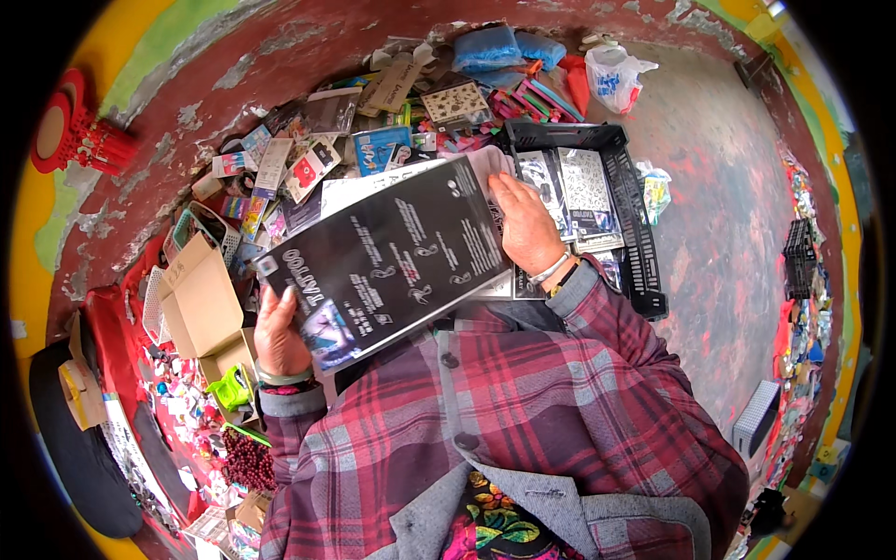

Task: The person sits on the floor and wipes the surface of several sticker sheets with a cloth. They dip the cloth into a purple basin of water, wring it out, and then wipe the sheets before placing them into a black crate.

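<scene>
A large flat black tattoo-sheet packet (392, 252) with pale print and small drawings is held at a tilt in front of my chest. My left hand (280, 334) grips its lower left corner, thumb along the edge. At the upper right edge, my right hand (530, 224) holds the packet, fingers partly hidden. A pale pink cloth (491, 164) shows beside the right fingertips; whether they hold it I cannot tell. Just right of that hand, a black plastic crate (642, 233) contains similar flat packets (586, 179) with black-and-white designs.
Mixed packaged goods (313, 173) heap against the red wall ahead. An open cardboard box (201, 299) stands at left, near dark red beads (248, 459). A white plastic bag (616, 77) lies at the far right of the heap. Stained concrete floor (719, 224) extends right.
</scene>
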A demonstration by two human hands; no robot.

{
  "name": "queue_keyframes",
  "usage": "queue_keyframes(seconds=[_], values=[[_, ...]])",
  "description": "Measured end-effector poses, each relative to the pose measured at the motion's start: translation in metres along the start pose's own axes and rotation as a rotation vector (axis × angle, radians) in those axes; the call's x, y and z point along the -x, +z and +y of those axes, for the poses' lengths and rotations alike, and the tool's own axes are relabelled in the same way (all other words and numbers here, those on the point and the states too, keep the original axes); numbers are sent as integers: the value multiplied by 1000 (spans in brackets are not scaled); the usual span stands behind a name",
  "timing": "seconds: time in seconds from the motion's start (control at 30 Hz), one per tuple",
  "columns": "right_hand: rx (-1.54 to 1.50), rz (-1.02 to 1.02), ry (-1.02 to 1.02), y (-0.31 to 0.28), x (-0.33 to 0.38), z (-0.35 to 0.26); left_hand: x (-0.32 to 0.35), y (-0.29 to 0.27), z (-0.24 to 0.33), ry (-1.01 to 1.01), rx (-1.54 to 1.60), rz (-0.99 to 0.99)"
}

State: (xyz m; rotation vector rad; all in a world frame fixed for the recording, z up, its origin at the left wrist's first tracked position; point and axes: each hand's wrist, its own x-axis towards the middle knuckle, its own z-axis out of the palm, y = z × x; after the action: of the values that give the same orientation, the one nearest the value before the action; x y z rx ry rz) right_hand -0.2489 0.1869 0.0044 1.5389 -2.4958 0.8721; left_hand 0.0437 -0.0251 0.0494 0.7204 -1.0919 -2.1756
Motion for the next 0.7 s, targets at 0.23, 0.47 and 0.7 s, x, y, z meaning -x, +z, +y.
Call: queue_keyframes(seconds=[0.23, 0.47, 0.7], values=[[78, -2, -16, 2, -1, -3, -2, -58, 25, 62, 346, -54], [-162, -4, 44, -6, -4, 15, -18, -40, 40, 249, 236, -154], [-983, 121, 645, -53, -1, 62, -32, 62, 22, 804, -1098, -585]])
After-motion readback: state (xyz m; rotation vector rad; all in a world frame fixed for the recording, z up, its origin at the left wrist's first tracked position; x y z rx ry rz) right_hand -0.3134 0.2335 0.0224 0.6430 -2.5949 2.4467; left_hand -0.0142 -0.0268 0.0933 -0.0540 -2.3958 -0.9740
